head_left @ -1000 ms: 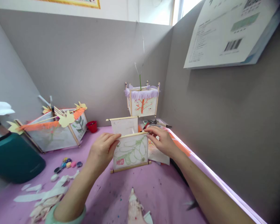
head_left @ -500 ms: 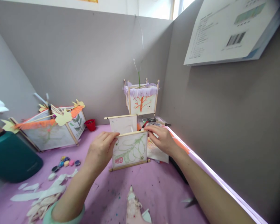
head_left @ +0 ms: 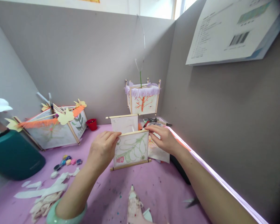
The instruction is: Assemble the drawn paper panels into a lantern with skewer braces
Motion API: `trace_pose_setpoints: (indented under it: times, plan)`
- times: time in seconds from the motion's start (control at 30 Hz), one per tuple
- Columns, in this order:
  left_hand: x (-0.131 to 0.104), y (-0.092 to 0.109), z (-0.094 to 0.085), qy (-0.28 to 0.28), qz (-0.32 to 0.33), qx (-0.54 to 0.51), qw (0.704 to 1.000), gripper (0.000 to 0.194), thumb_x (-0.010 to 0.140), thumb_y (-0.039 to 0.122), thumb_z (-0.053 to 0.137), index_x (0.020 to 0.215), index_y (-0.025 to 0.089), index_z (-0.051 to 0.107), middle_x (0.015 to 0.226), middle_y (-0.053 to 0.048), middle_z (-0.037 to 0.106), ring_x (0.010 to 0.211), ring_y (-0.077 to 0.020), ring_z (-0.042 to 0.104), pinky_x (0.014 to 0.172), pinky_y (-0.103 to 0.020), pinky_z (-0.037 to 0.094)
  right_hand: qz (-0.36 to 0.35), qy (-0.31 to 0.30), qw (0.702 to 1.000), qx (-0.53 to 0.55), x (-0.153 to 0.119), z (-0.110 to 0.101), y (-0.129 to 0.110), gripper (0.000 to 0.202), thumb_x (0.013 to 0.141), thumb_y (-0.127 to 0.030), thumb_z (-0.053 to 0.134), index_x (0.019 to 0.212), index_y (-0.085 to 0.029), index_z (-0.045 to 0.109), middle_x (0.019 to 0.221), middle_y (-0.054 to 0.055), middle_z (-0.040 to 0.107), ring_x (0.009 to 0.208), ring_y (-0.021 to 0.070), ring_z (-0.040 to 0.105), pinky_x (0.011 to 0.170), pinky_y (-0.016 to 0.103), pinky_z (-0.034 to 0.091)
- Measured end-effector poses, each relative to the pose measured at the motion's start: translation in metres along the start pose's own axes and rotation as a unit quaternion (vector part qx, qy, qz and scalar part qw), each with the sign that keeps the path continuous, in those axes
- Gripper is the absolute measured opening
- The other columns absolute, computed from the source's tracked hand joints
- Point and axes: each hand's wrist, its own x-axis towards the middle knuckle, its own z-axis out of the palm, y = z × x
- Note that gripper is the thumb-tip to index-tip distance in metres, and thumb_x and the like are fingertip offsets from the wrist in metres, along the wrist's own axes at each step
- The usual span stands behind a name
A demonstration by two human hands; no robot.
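Purple table (head_left: 107,199) — red cup (head_left: 91,125) at 9 o'clock, teal bottle (head_left: 15,157) between 8 and 9, coloured caps (head_left: 68,162) plus white strips (head_left: 45,191) at 8, stained pointed item (head_left: 134,207) at 6.

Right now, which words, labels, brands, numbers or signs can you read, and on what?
None readable.
Papers, upper right: lines of print, too small and blurred; barcode shows, but nothing legible with it.
Teal bottle: faint mark low on its side, too small.
Front panel: drawing, no text seen.
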Motion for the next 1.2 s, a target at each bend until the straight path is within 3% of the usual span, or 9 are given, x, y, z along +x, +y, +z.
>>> trace_pose_setpoints:
  times: [0.6, 0.77, 0.9, 1.03, 1.2]
  plan:
    - [0.0, 0.003, 0.006, 0.023, -0.02, -0.055, 0.998, 0.021, 0.089, 0.018, 0.047, 0.099, 0.017, 0.065, 0.088, -0.007, 0.067, 0.082, -0.0167, 0.06, 0.071, -0.029, 0.05, 0.071, 0.038, 0.995, 0.057, -0.002, 0.008, -0.004, 0.024, 0.086, -0.015, 0.05, 0.104, -0.021, 0.065, 0.099, 0.006, 0.068, 0.093, 0.019, 0.063, 0.082, 0.035, 0.052]
    - [0.001, 0.0, 0.0, -0.018, -0.076, -0.119, 0.99, 0.022, 0.089, 0.022, 0.048, 0.099, 0.019, 0.066, 0.093, -0.007, 0.069, 0.086, -0.0178, 0.062, 0.075, -0.031, 0.051, 0.087, 0.027, 0.994, 0.066, -0.001, 0.005, -0.005, 0.021, 0.086, -0.016, 0.051, 0.101, -0.021, 0.065, 0.097, 0.005, 0.069, 0.09, 0.0186, 0.064, 0.082, 0.035, 0.052]
    - [0.003, -0.005, -0.013, -0.044, -0.164, -0.25, 0.953, 0.023, 0.088, 0.023, 0.046, 0.103, 0.019, 0.064, 0.112, -0.009, 0.063, 0.106, -0.019, 0.058, 0.088, -0.034, 0.05, 0.102, 0.005, 0.989, 0.105, -0.002, 0.005, -0.005, 0.022, 0.087, -0.02, 0.05, 0.105, -0.021, 0.063, 0.102, 0.006, 0.066, 0.092, 0.0189, 0.062, 0.08, 0.035, 0.053]
    - [0.004, -0.011, -0.023, -0.058, -0.228, -0.369, 0.899, 0.028, 0.083, 0.02, 0.048, 0.109, 0.018, 0.059, 0.132, -0.013, 0.048, 0.119, -0.0215, 0.051, 0.085, -0.032, 0.052, 0.122, 0.009, 0.986, 0.117, -0.002, 0.008, -0.003, 0.022, 0.086, -0.022, 0.053, 0.106, -0.021, 0.063, 0.103, 0.006, 0.066, 0.09, 0.0188, 0.063, 0.078, 0.034, 0.053]
    - [-0.003, -0.02, -0.018, -0.125, -0.314, -0.44, 0.832, 0.029, 0.078, 0.02, 0.055, 0.106, 0.016, 0.056, 0.094, -0.008, 0.067, 0.086, -0.017, 0.065, 0.074, -0.032, 0.054, 0.131, 0.018, 0.985, 0.107, -0.001, 0.009, -0.003, 0.021, 0.085, -0.024, 0.055, 0.104, -0.022, 0.064, 0.101, 0.005, 0.068, 0.087, 0.0181, 0.064, 0.075, 0.032, 0.053]
